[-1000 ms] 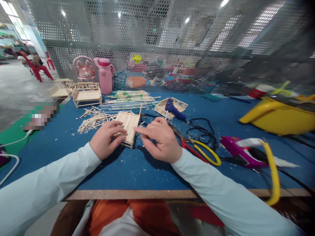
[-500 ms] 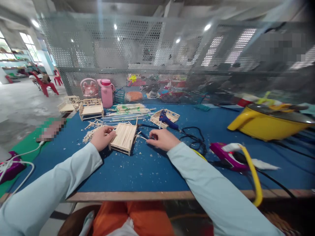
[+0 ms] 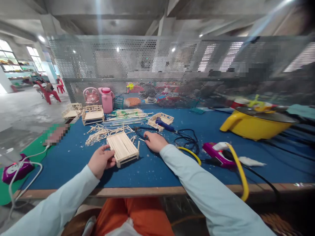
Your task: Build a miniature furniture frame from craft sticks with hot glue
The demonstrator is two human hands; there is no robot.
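Observation:
My left hand (image 3: pixel 100 160) grips the near left corner of a small bed-like frame made of wooden sticks (image 3: pixel 122 147), which rests on the blue table (image 3: pixel 147 170). My right hand (image 3: pixel 154 141) lies further back on the table, fingers curled down over a thin stick beside the frame; what it pinches is too small to name. A blue glue gun (image 3: pixel 164 125) rests just beyond that hand, next to a small stick tray (image 3: pixel 160 120).
Loose sticks and scraps (image 3: pixel 103 132) litter the table behind the frame. Finished stick furniture (image 3: pixel 92 114) and a pink bottle (image 3: pixel 107 99) stand at the back left. Yellow-handled scissors (image 3: pixel 190 152), a purple tool (image 3: pixel 218 154), black cables and a yellow pot (image 3: pixel 258 124) lie to the right.
My left hand has pulled the stick frame nearer and turned it. My right hand left the frame and reached back toward the loose sticks. The camera tilted upward.

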